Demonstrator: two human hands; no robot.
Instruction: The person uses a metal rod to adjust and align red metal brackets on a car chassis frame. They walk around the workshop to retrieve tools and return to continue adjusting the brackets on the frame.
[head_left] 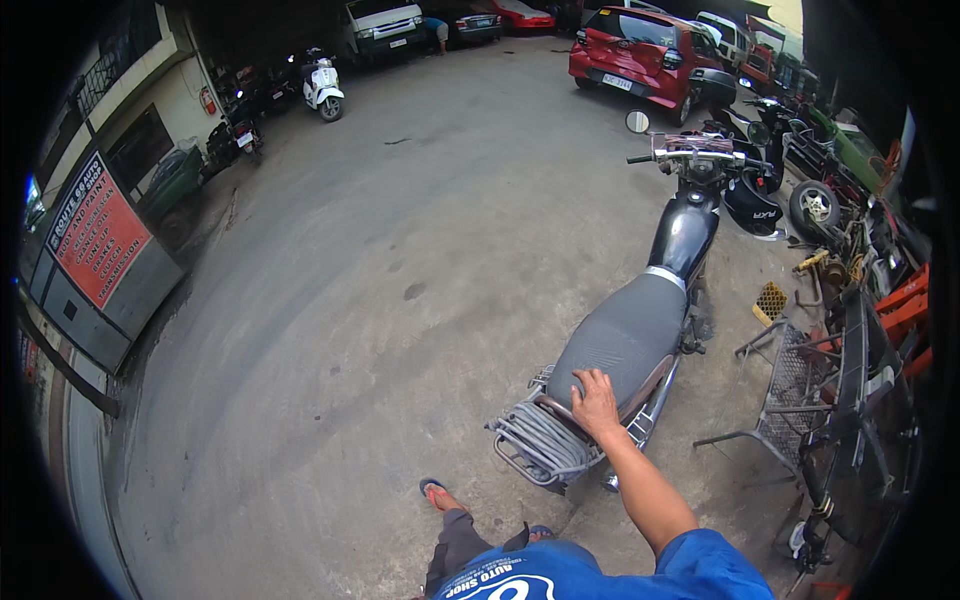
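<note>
On the motorcycle [652, 298], seat [622, 325] behind tank [685, 238], coil [542, 440] behind seat; helmet [748, 208] right of tank. Toward the far edge of the floor [350, 270], hatchback [632, 60]; toward far left corner, scooter [323, 84]. Along left edge, signboard [98, 230]; near right edge, wheel [815, 207].

A motorcycle [640, 305] is parked upright on the concrete ground [300, 300], its front pointed away and slightly rightward. A glossy black tank [686, 230] is joined by a long grey textured seat [615, 345]. Handlebars [700, 155] are fitted with round mirrors [637, 122]. Grey hose-like loops [545, 438] are bundled at the metal rear rack [518, 465].
</note>
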